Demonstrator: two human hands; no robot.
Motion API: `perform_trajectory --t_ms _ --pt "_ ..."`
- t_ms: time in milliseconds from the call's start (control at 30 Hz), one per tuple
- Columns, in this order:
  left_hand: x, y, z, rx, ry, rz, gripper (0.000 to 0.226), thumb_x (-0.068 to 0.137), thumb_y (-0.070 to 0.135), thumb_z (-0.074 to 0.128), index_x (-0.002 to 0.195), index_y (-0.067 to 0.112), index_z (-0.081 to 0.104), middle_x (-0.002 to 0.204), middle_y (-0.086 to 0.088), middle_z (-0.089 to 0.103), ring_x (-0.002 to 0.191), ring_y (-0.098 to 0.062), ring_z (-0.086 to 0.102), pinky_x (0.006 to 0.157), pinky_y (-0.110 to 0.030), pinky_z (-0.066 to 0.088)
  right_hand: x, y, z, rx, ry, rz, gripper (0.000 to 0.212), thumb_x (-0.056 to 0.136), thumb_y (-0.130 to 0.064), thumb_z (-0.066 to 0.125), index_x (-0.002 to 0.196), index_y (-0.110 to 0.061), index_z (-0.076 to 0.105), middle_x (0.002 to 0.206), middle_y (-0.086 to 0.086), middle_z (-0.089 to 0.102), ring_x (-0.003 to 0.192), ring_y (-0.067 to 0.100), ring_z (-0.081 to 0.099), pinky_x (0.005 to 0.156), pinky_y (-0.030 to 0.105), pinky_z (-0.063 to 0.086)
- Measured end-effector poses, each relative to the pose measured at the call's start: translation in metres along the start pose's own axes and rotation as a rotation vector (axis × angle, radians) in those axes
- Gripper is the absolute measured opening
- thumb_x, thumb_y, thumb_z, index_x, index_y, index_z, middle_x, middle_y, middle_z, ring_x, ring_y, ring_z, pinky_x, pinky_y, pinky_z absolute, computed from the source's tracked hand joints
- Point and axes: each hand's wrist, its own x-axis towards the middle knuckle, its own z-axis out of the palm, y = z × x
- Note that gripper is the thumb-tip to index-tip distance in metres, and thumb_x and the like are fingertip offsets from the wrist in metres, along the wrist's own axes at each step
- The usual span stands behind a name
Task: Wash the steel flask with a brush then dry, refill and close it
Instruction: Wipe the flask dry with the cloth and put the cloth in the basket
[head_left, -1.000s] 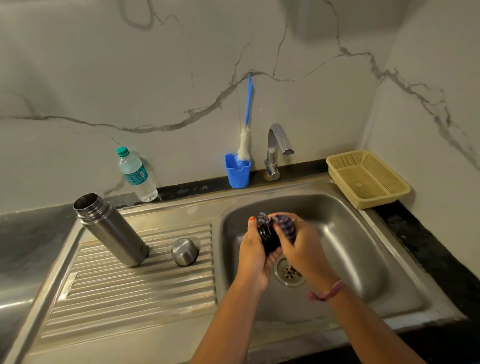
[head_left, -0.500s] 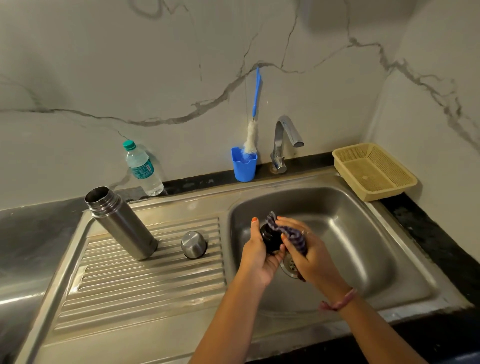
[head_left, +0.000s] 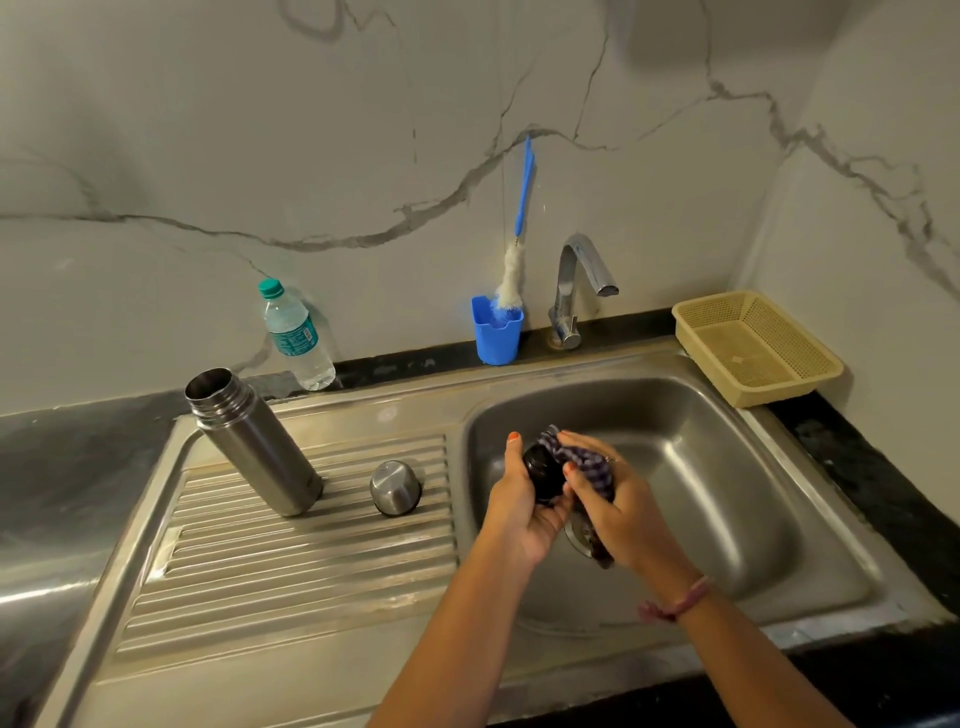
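Over the sink basin (head_left: 727, 467) now, and this looks like the drying step: the left hand (head_left: 522, 512) is curled round a small black stopper (head_left: 543, 470), thumb up along its side, while the right hand (head_left: 618, 512) pinches a checked cloth (head_left: 587, 465) bunched against the stopper's top. The steel flask (head_left: 254, 441) itself stands open-mouthed on the ribbed draining board (head_left: 291, 561), leaning a little in this wide view, with its steel cap (head_left: 396, 487) dome-up just beside it. To do this well, I'd say turn the stopper in the left hand rather than scrub with the right, and press a fold of cloth into any grooves and the seal, where water tends to hide. Keep it over the basin so a slip drops it somewhere safe. Whether the stopper is already dry cannot be told from here. The brush (head_left: 514, 270) is parked in its blue holder (head_left: 496, 332) by the tap (head_left: 576, 283), and a water bottle (head_left: 296, 338) waits at the wall, handy for the refill that I judge is coming.
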Motion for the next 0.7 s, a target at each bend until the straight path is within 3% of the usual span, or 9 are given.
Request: perform_trajectory --t_ms 133,267,367,433,500,567,700 --pt "0.003 0.0 -0.001 0.002 -0.061 0.003 0.055 0.099 0.052 0.049 0.113 0.003 0.069 0.1 -0.017 0.075 0.085 -0.026 0.073 0.068 -0.034 0.062 0.005 0.002 0.008 -0.293 -0.097 -0.119 0.045 0.09 -0.016 0.059 0.134 -0.026 0.052 0.139 -0.013 0.05 0.133 -0.001 0.038 0.113 0.03 0.033" --pt "0.003 0.002 -0.007 0.02 -0.061 -0.039 0.063 0.095 0.057 0.052 0.117 -0.001 0.067 0.113 -0.022 0.071 0.107 -0.031 0.068 0.09 -0.039 0.055 -0.012 0.008 0.003 -0.427 -0.19 -0.347 0.052 0.088 -0.015 0.058 0.139 -0.016 0.048 0.146 -0.006 0.043 0.14 0.011 0.032 0.115 0.026 0.025" --pt "0.002 -0.005 -0.007 0.074 -0.037 -0.01 0.059 0.096 0.053 0.054 0.115 -0.001 0.068 0.106 -0.019 0.074 0.096 -0.028 0.07 0.087 -0.037 0.056 -0.018 0.011 -0.004 -0.228 -0.118 -0.219 0.047 0.089 -0.012 0.058 0.135 -0.017 0.052 0.142 -0.008 0.048 0.135 0.007 0.04 0.111 0.023 0.032" --pt "-0.002 -0.011 -0.005 0.11 -0.051 -0.021 0.057 0.096 0.051 0.055 0.116 -0.001 0.067 0.109 -0.02 0.073 0.095 -0.028 0.071 0.09 -0.038 0.057 -0.008 0.008 -0.005 -0.093 -0.027 -0.078 0.037 0.09 -0.013 0.059 0.126 -0.026 0.059 0.129 -0.012 0.059 0.122 0.004 0.053 0.104 0.024 0.042" --pt "-0.007 -0.014 -0.002 0.134 -0.049 -0.032 0.054 0.097 0.05 0.054 0.11 -0.001 0.069 0.108 -0.02 0.074 0.091 -0.027 0.072 0.085 -0.037 0.059 0.005 0.004 -0.004 -0.113 -0.001 -0.005 0.031 0.091 -0.014 0.06 0.115 -0.033 0.063 0.115 -0.016 0.066 0.11 0.003 0.06 0.097 0.025 0.047" --pt "-0.004 -0.013 0.0 0.11 -0.041 -0.017 0.054 0.097 0.052 0.053 0.11 0.002 0.07 0.108 -0.019 0.074 0.089 -0.026 0.072 0.083 -0.036 0.059 0.011 0.001 -0.001 -0.263 -0.022 -0.085 0.031 0.089 -0.021 0.059 0.12 -0.027 0.063 0.119 -0.014 0.064 0.114 0.004 0.057 0.099 0.032 0.046" --pt "0.0 0.0 -0.002 0.016 -0.087 -0.048 0.076 0.09 0.068 0.05 0.127 0.004 0.064 0.124 -0.019 0.068 0.117 -0.03 0.064 0.109 -0.042 0.045 -0.005 0.007 0.001 -0.525 -0.191 -0.363 0.051 0.089 -0.026 0.055 0.14 -0.017 0.048 0.145 -0.007 0.044 0.139 0.013 0.033 0.114 0.034 0.029"
